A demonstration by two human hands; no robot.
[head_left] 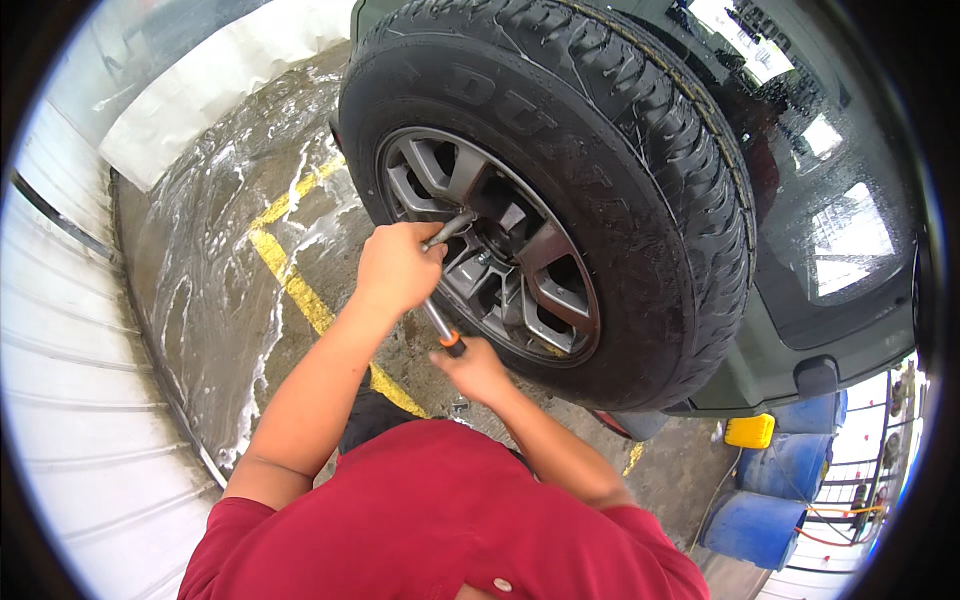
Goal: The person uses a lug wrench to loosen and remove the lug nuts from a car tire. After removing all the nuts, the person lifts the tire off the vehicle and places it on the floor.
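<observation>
A spare wheel with a black tyre (600,190) and a grey alloy rim (465,175) is mounted on the back of a dark green vehicle. My left hand (398,268) is closed around the head end of a ratchet wrench (436,318). From that hand a metal socket extension (452,230) points in among the spokes, close to the hub. Its far tip is hidden inside the rim. Below, my right hand (474,371) is curled at the end of the wrench's black and orange handle; the fingers' undersides are partly hidden.
The vehicle's wet rear window (830,200) rises at the right. Soapy water and a yellow painted line (290,275) mark the wet floor. White corrugated panels (75,420) stand at the left. Blue barrels (755,528) and a yellow jerrycan (750,431) sit at the lower right.
</observation>
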